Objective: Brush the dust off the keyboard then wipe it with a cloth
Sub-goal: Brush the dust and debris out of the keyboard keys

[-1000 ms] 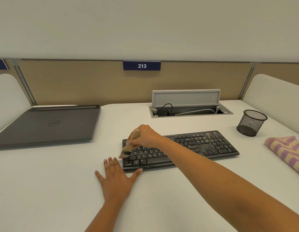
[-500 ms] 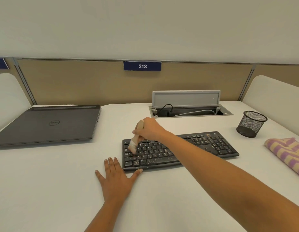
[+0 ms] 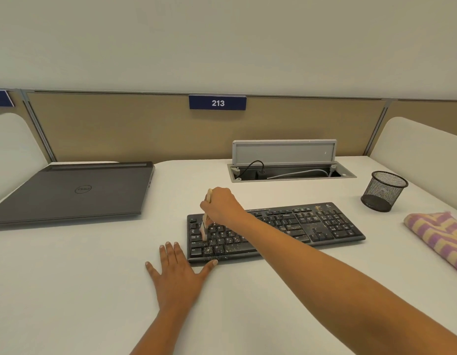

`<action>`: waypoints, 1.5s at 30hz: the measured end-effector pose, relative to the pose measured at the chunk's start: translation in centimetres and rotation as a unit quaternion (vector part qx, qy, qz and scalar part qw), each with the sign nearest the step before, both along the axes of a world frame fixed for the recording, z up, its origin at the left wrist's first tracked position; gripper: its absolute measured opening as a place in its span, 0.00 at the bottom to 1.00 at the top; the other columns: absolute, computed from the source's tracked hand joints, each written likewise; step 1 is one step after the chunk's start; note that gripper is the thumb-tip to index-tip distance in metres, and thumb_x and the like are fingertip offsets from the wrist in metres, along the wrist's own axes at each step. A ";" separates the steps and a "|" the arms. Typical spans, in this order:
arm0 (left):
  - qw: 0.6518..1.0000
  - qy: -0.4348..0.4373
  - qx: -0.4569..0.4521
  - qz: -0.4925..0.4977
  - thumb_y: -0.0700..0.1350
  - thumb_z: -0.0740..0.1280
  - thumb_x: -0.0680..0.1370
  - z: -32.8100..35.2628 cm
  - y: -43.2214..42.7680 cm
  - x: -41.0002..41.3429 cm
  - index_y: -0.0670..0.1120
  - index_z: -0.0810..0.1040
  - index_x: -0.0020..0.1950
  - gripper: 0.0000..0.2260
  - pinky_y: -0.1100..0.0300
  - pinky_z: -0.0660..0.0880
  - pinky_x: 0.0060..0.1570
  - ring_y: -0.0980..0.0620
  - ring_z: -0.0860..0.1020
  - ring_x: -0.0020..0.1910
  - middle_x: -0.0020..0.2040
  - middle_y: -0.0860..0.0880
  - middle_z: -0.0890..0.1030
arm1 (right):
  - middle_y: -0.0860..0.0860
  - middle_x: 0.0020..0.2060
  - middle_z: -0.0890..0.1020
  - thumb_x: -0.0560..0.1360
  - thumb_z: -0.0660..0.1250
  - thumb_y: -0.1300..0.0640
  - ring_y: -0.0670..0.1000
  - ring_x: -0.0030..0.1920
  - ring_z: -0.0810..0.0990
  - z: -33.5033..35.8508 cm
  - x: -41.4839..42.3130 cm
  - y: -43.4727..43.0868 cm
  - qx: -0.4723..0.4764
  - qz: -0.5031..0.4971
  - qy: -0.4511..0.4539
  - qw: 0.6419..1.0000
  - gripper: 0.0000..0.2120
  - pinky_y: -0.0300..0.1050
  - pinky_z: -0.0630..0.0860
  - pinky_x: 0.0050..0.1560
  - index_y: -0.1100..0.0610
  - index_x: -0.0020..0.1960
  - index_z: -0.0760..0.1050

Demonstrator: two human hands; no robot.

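One black keyboard (image 3: pixel 324 226) lies flat on the white desk (image 3: pixel 68 278), slightly right of centre. Pale specks of dust are scattered over its left keys and along its front edge.

A small brush (image 3: pixel 204 228) with a light wooden handle stands nearly upright over the left end of the keyboard. Its pale bristles point down onto the keys, and the handle tip shows above the hand. The right hand (image 3: pixel 222 207) reaches across the keyboard from the right, with its fingers curled round the brush handle.

The left hand (image 3: pixel 177 275) lies palm down on the desk at the front left corner of the keyboard. Its fingers are straight and slightly spread. The thumb tip touches the front edge of the keyboard.

A folded cloth (image 3: pixel 437 234) with purple and yellow stripes lies on the desk to the right of the keyboard, apart from it. A black mesh cup (image 3: pixel 383 190) stands upright behind the cloth, near the right rear corner of the keyboard.

A closed dark laptop (image 3: pixel 73 193) lies at the left of the desk, well apart from the keyboard. A recessed cable box (image 3: pixel 286 174) sits behind the keyboard with its grey lid (image 3: pixel 283 152) raised and cables inside. A blue label (image 3: pixel 217 103) reading 213 is fixed to the beige partition (image 3: pixel 119 129) at the back.
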State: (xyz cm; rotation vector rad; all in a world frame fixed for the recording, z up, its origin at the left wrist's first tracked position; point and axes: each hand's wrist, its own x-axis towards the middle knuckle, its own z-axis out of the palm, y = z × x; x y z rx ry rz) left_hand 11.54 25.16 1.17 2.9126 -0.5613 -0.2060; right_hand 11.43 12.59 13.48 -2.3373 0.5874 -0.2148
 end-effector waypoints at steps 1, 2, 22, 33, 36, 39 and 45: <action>1.000 0.001 0.001 -0.001 0.75 0.18 0.48 0.0 0.0 0.0 0.42 0.44 0.78 0.66 0.39 0.43 0.72 0.48 0.42 0.77 0.79 0.45 0.46 | 0.61 0.40 0.81 0.77 0.59 0.62 0.59 0.44 0.80 -0.1 0.0 0.1 0.017 -0.001 -0.022 1.000 0.12 0.47 0.75 0.42 0.70 0.47 0.77; 1.000 0.001 0.002 -0.001 0.75 0.18 0.49 0.0 0.0 0.0 0.42 0.44 0.78 0.65 0.39 0.43 0.72 0.48 0.42 0.77 0.79 0.45 0.46 | 0.63 0.43 0.82 0.77 0.60 0.62 0.60 0.45 0.81 -0.3 0.0 0.2 0.039 0.001 -0.040 0.998 0.12 0.49 0.77 0.45 0.70 0.49 0.78; 1.000 0.007 0.005 -0.002 0.75 0.18 0.48 0.2 0.0 0.0 0.42 0.43 0.78 0.65 0.39 0.43 0.72 0.48 0.41 0.77 0.79 0.45 0.45 | 0.62 0.46 0.81 0.78 0.59 0.61 0.60 0.48 0.79 0.4 -0.1 0.1 -0.048 -0.007 -0.020 0.999 0.12 0.46 0.74 0.45 0.69 0.51 0.77; 1.000 0.007 0.001 -0.003 0.75 0.16 0.47 0.3 0.1 0.0 0.41 0.44 0.78 0.66 0.39 0.43 0.72 0.48 0.42 0.77 0.79 0.45 0.46 | 0.57 0.38 0.77 0.77 0.59 0.62 0.56 0.43 0.78 0.4 0.1 0.3 -0.025 0.016 0.080 0.996 0.11 0.37 0.68 0.32 0.59 0.36 0.65; 1.000 0.008 0.003 -0.004 0.75 0.16 0.48 0.2 0.1 0.0 0.41 0.43 0.78 0.66 0.39 0.43 0.72 0.48 0.42 0.77 0.79 0.45 0.46 | 0.58 0.38 0.79 0.77 0.59 0.62 0.55 0.41 0.77 0.9 0.0 -0.1 -0.014 -0.008 0.036 0.999 0.09 0.40 0.70 0.32 0.68 0.46 0.74; 1.000 0.007 0.005 -0.003 0.75 0.17 0.48 0.2 0.1 0.0 0.42 0.43 0.78 0.66 0.40 0.43 0.72 0.48 0.42 0.77 0.79 0.45 0.46 | 0.64 0.44 0.82 0.77 0.59 0.61 0.61 0.45 0.81 0.0 -0.3 -0.3 -0.006 -0.026 -0.019 0.999 0.13 0.51 0.79 0.45 0.71 0.49 0.76; 1.000 0.007 0.002 -0.005 0.75 0.16 0.48 0.2 0.1 -0.1 0.42 0.43 0.78 0.66 0.40 0.43 0.72 0.48 0.42 0.77 0.79 0.45 0.46 | 0.65 0.45 0.82 0.77 0.60 0.61 0.62 0.47 0.82 -1.6 -0.4 -0.4 0.011 -0.020 -0.002 1.000 0.11 0.52 0.79 0.49 0.69 0.48 0.75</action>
